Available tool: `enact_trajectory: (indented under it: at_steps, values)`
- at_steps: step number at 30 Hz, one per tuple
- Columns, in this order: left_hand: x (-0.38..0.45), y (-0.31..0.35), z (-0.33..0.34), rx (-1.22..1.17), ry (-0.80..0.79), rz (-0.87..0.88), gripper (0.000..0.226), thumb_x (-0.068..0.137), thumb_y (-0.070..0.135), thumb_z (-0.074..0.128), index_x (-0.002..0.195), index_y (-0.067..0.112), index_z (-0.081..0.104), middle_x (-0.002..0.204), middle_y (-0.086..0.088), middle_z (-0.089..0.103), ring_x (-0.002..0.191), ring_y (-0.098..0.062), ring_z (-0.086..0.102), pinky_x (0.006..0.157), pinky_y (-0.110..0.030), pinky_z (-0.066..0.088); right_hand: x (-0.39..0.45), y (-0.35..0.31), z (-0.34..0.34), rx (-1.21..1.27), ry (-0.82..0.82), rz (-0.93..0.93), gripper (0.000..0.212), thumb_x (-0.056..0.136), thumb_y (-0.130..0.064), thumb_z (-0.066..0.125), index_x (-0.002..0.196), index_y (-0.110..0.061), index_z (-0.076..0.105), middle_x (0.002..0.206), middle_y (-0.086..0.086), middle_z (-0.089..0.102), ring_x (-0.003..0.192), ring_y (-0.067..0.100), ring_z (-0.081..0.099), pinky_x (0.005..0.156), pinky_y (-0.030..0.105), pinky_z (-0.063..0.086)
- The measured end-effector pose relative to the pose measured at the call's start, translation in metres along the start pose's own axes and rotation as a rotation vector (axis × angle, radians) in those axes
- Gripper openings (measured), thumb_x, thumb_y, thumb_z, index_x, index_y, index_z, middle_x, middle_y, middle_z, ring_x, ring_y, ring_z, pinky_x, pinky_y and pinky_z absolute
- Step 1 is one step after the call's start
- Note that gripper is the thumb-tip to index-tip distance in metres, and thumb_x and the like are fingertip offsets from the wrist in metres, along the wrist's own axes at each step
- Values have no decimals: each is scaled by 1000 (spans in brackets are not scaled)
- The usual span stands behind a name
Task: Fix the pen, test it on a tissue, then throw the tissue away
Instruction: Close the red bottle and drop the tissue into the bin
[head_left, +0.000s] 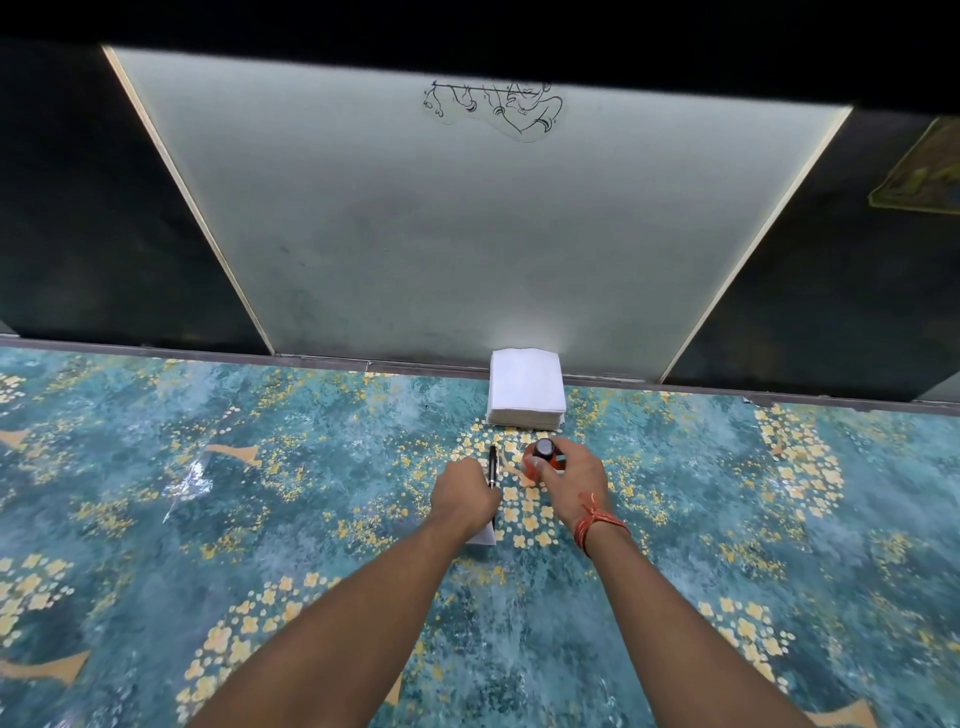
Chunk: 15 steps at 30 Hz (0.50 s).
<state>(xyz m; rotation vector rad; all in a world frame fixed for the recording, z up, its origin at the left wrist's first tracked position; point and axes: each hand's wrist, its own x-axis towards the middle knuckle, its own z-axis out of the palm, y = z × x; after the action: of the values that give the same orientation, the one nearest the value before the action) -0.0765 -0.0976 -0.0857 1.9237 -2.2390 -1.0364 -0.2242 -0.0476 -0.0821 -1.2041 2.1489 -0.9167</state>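
Black pen (492, 464): long axis runs away from the person, far end toward the tissue stack (525, 387), near part under the fingers.
Left hand (464, 493): curled around the pen, over a loose tissue (483, 535).
Right hand (571, 478): grips a dark-capped orange bottle (543, 454), just right of the pen.

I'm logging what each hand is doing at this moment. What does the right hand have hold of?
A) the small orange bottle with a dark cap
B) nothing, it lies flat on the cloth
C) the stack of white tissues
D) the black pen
A: the right hand curls round the small orange bottle, while the pen is at the left hand and the tissue stack sits untouched behind.
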Motion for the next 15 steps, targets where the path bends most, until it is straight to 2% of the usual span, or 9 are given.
enact_trajectory:
  at_steps: [5,11,15]
  values:
    - [1,7,2,18,31,11,34,81,27,66,59,15,43,54,0,45,50,-17,44,42,-26,27,7,0,2,-15,19,0,7,86,-27,66,89,-21,68,91,1,67,85,18,61,74,31,50]
    - [-4,9,4,4,71,42,43,84,28,66,54,17,38,50,0,41,45,-13,39,41,-26,24,9,8,5,-74,-9,9,9,87,-27,66,88,-18,64,92,3,65,86,22,60,78,37,52]
    - [-2,7,5,-41,85,67,50,83,37,68,48,17,38,44,0,38,41,-15,36,43,-25,25,9,9,7,-53,-11,1,8,86,-30,66,89,-23,63,93,2,64,87,21,60,78,37,52]
